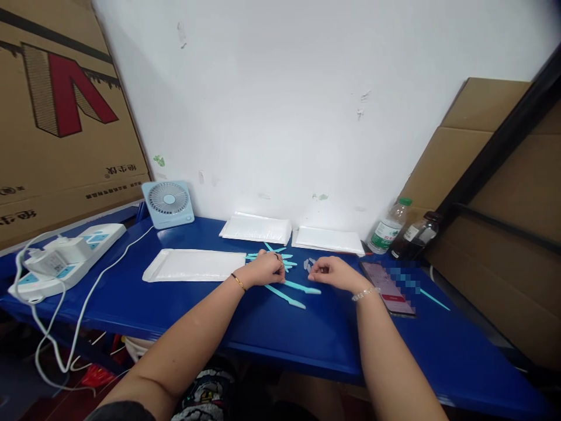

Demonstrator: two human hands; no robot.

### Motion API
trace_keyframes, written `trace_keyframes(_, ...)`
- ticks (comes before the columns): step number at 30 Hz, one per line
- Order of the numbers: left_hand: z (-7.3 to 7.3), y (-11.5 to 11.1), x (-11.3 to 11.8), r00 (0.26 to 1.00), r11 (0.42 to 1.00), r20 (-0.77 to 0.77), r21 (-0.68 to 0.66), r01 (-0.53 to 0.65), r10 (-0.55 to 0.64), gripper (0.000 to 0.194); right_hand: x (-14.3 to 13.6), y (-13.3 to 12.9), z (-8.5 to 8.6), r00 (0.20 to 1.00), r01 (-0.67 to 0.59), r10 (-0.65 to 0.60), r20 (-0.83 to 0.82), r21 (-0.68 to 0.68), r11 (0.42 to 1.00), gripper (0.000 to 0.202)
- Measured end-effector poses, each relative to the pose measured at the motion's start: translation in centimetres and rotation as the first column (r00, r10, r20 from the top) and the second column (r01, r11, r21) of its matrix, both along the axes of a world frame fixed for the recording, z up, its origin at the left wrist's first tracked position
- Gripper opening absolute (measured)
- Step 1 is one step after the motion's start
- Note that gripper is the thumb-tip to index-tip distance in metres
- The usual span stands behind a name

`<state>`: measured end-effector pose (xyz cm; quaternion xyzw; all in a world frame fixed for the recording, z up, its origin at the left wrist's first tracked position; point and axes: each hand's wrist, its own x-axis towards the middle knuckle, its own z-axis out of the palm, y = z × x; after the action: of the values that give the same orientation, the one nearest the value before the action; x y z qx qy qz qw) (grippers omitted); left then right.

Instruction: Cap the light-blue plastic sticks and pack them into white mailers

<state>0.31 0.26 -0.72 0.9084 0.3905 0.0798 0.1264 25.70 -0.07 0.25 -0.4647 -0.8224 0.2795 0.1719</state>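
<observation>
My left hand (266,269) is closed, its fingertips pinching the handle end of a teal eyebrow razor (303,287) that points right. Just below it, a second teal razor (287,297) lies on the blue table (184,310). Several more teal razors (284,256) fan out behind the left hand, partly covered by it. My right hand (331,273) has its thumb and fingers pinched together; whatever is between them is too small to make out. Close to those fingertips lies a little pile of translucent plastic pieces (307,264).
A white padded mailer (188,265) lies left of the razors; two white stacks (256,228) (328,238) rest along the wall. A phone (388,287), bottles (388,228) and another teal stick (435,299) are right. A fan (169,203) and power strip (74,263) with cables stand left.
</observation>
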Motion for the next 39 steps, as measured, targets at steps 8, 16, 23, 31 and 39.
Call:
trace_keyframes(8,0.7,0.5,-0.3,0.976,0.961,0.136,0.197,-0.194,0.169,0.017,-0.6,0.0,0.1,0.998,0.019,-0.015,-0.06,0.073,0.997,0.027)
trace_keyframes(16,1.3,1.3,-2.5,0.941,0.918,0.181,0.228,-0.324,0.287,0.019,1.1,1.2,-0.3,0.978,0.209,-0.206,-0.034,0.214,0.954,0.031)
trace_keyframes(23,1.8,-0.5,-1.7,0.999,0.998,0.028,-0.037,0.043,-0.042,0.035,1.2,1.3,-0.4,0.964,0.265,-0.254,-0.075,0.245,0.933,0.028)
trace_keyframes(31,1.0,-0.6,-0.2,0.999,1.0,0.04,0.001,-0.009,0.009,0.013,-1.3,-0.6,0.1,0.992,-0.099,0.09,-0.093,-0.093,0.991,0.034)
trace_keyframes(39,1.0,0.3,-1.4,0.955,0.983,0.233,-0.034,-0.179,0.182,0.014,-0.7,0.1,-0.3,0.994,0.03,-0.03,-0.108,0.002,1.0,0.036)
